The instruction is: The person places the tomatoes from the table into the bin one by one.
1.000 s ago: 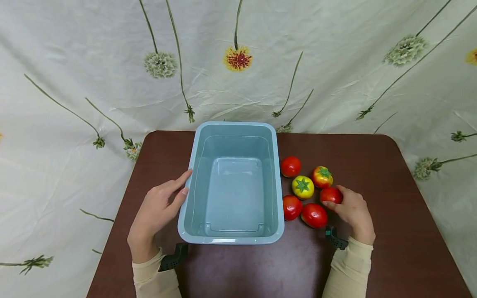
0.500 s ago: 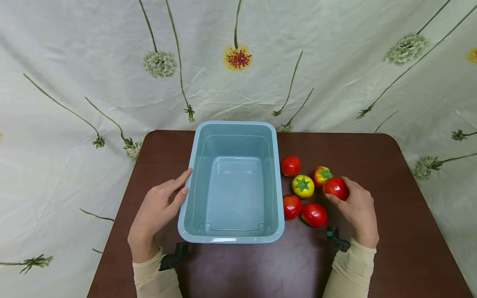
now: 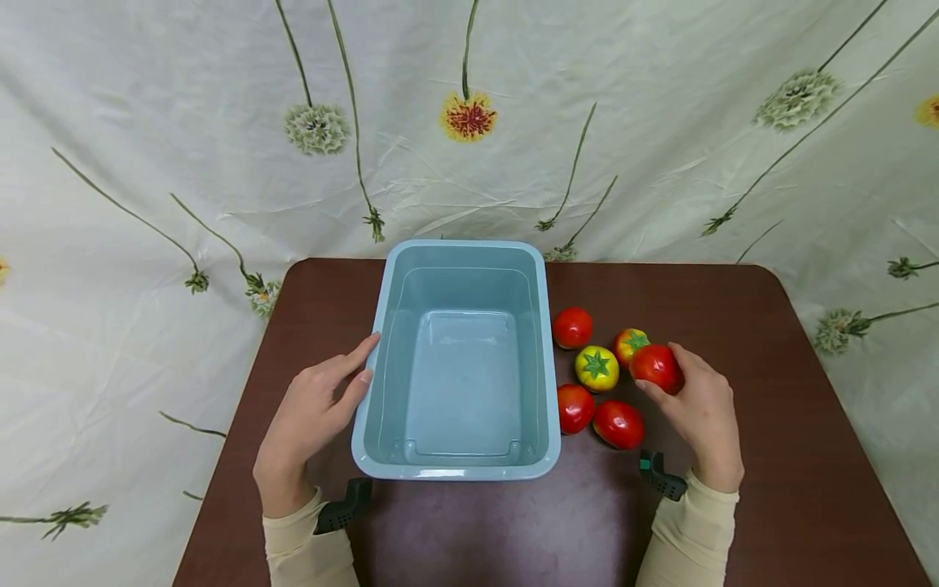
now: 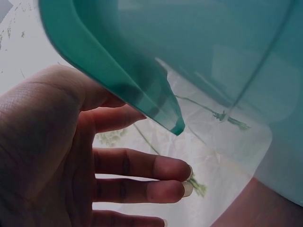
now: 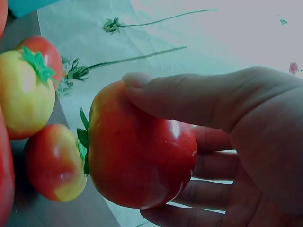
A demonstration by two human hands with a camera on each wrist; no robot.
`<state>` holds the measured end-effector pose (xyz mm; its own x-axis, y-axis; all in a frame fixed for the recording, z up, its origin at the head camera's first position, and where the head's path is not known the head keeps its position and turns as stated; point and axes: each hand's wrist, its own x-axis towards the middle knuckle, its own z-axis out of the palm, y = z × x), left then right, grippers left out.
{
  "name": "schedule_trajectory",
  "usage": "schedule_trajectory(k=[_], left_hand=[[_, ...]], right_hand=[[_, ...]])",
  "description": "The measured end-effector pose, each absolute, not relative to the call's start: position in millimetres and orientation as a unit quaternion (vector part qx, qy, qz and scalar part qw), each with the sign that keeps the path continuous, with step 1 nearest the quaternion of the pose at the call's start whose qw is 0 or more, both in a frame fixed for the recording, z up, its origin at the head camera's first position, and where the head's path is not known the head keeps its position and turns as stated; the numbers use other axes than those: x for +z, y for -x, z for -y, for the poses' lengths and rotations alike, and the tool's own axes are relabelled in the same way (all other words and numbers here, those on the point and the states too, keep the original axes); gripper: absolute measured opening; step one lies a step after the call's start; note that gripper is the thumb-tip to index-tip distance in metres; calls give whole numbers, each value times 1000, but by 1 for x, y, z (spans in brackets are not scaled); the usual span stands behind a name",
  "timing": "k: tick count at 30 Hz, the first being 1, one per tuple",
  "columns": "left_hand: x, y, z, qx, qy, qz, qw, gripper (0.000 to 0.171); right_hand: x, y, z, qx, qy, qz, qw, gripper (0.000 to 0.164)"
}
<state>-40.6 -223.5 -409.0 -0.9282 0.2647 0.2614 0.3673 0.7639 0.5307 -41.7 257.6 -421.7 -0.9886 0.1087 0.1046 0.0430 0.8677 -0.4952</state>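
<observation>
In the head view, a red tomato point(image 3: 655, 367) is gripped by my right hand point(image 3: 700, 412), the thumb on its near side and the fingers round its far side. The right wrist view shows this tomato point(image 5: 142, 146) lifted, its green leaves pointing away from the palm. My left hand point(image 3: 311, 416) touches the left rim of a light blue plastic basin point(image 3: 552, 408) with index finger and thumb. Seen from the left wrist, the other fingers point(image 4: 142, 163) extend loosely under the rim. Left of the held tomato lie a red-and-yellow tomato point(image 3: 627, 346) and a yellow tomato point(image 3: 597, 369).
More red tomatoes lie beside the basin's right side: one at the back point(image 3: 572, 328), a nearer one by the rim point(image 3: 575, 408) and another in front point(image 3: 619, 424). The basin stands on a dark brown table point(image 3: 792, 456). A flower-printed cloth point(image 3: 660, 122) hangs behind.
My right hand has gripped the red tomato and raised it off the table, then shifted it slightly left over the last half second. The left hand and basin have stayed put.
</observation>
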Motion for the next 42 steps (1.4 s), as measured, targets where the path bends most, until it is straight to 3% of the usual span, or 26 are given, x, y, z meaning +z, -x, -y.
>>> schedule_trajectory(k=[17, 42], left_hand=[[-407, 40, 224, -300, 166, 936, 79, 50], [-407, 38, 224, -299, 167, 936, 77, 49]], right_hand=[[-408, 37, -232, 299, -19, 939, 169, 70], [-404, 36, -204, 365, -77, 898, 234, 78]])
